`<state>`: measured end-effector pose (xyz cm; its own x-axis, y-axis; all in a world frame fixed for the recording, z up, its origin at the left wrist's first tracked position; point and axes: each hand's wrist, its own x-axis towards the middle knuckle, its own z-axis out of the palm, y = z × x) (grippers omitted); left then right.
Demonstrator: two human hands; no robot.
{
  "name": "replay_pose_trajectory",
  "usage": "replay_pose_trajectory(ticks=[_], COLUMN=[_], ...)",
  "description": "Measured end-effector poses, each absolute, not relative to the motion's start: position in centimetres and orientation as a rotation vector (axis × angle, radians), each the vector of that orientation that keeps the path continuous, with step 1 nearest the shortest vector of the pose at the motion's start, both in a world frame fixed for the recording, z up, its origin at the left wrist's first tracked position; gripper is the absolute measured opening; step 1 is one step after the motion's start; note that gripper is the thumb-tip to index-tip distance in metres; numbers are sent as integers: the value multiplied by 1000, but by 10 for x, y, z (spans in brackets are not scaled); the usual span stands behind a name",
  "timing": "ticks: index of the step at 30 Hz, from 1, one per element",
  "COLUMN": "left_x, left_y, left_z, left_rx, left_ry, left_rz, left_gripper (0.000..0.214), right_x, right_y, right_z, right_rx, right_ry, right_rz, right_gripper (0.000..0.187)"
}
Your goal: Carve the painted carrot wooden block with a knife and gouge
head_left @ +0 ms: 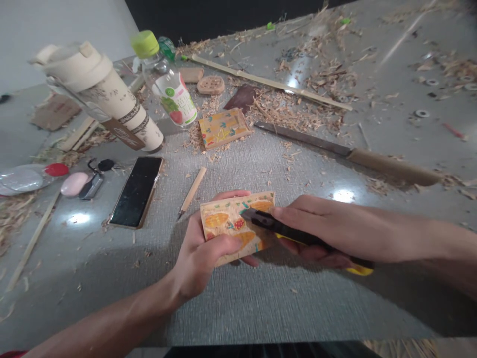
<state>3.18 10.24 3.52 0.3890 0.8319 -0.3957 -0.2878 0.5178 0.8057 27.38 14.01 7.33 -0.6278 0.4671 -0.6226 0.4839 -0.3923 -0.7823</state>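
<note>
My left hand [203, 248] grips a small flat wooden piece [233, 221] covered with colourful patterned paper, fingers wrapped round its left end, just above the grey mat [261, 298]. My right hand [328, 228] is closed on a black and yellow utility knife [268, 222]. The knife's black front end rests on the top face of the patterned piece. A second patterned piece [223, 128] lies farther back on the table.
A phone [136, 190], a small carving tool [192, 191] and a long wooden-handled blade [350, 151] lie on the table. Two bottles [169, 84] [108, 94], a bamboo strip [272, 82], wood shavings [286, 112] and small items [74, 183] at the left surround the mat.
</note>
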Motion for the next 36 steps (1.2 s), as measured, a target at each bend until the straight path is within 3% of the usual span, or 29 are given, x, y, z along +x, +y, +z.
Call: replay_pose_trajectory(ticks=[3, 5, 8, 11, 15, 19, 26, 36], left_x=[32, 31, 30, 29, 29, 29, 29, 28], left_y=[103, 103, 104, 105, 104, 103, 104, 107], left_z=[34, 32, 30, 30, 31, 31, 31, 30], left_rx=[722, 718, 709, 707, 726, 738, 739, 735], left_ry=[877, 861, 839, 836, 860, 868, 898, 919], left_rz=[792, 802, 827, 829, 816, 812, 849, 898], left_gripper=[65, 65, 66, 65, 67, 65, 71, 71], right_x=[272, 273, 278, 282, 279, 272, 280, 287], right_y=[144, 145, 143, 139, 133, 130, 138, 152], right_z=[71, 72, 77, 81, 78, 77, 87, 75], right_rx=[1161, 1178, 1419, 1692, 1684, 1700, 1622, 1676], right_ry=[1283, 1305, 1548, 1875, 2218, 2295, 1865, 2546], right_rz=[-2501, -2505, -2275, -1826, -1457, -1401, -1755, -1029], right_gripper=[59, 58, 61, 63, 64, 59, 63, 51])
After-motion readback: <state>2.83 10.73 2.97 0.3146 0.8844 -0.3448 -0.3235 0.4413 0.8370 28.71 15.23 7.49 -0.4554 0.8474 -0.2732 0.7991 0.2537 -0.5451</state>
